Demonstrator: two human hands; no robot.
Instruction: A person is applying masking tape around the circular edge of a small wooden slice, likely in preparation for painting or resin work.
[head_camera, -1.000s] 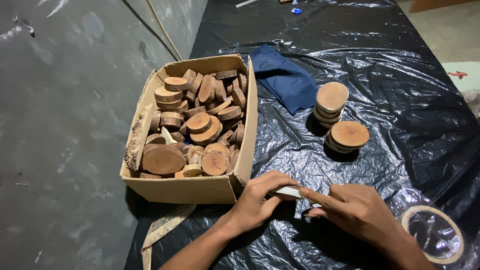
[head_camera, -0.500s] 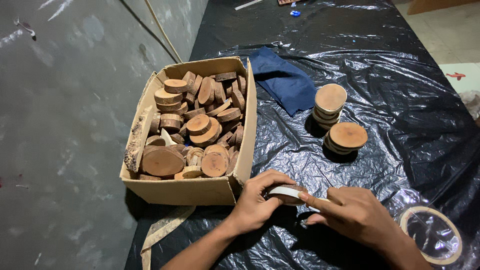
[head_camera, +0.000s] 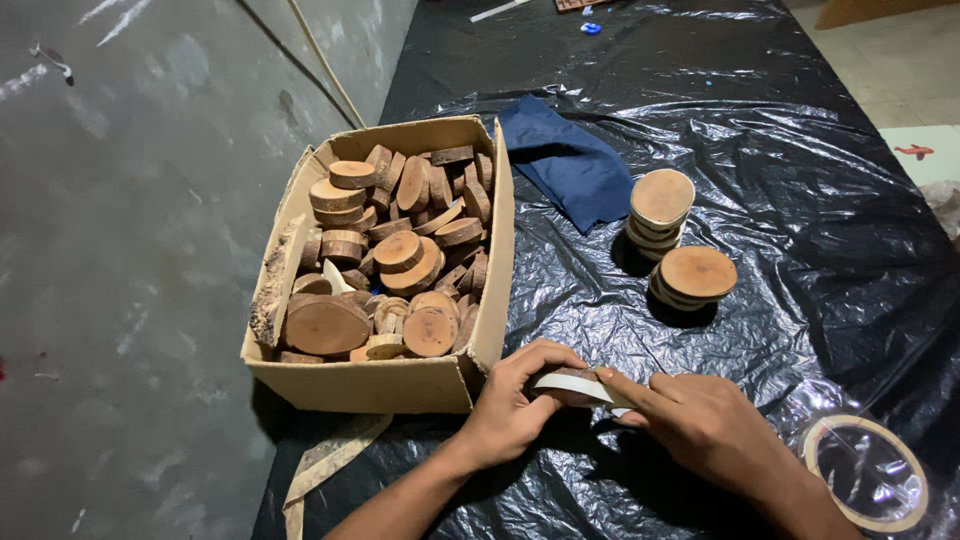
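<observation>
Black sheet (head_camera: 800, 200): both hands' (head_camera: 510, 405) (head_camera: 715, 430) grip encloses disc (head_camera: 570, 385).

The scene is dim, lit softly from overhead and somewhat from twelve o'clock. The black plastic sheet (head_camera: 760, 180) over the counter throws back scattered white glints, strongest between twelve and two o'clock, while its folds toward five o'clock sink into near black. The two stacks of wooden discs (head_camera: 678, 240) cast short dark shadows toward seven o'clock. The cardboard box (head_camera: 400, 385) darkens the floor at its seven o'clock corner. Focus is sharp across the middle; the grey floor (head_camera: 120, 300) at nine o'clock looks flat and slightly soft. Edges show mild wide-angle stretching.
</observation>
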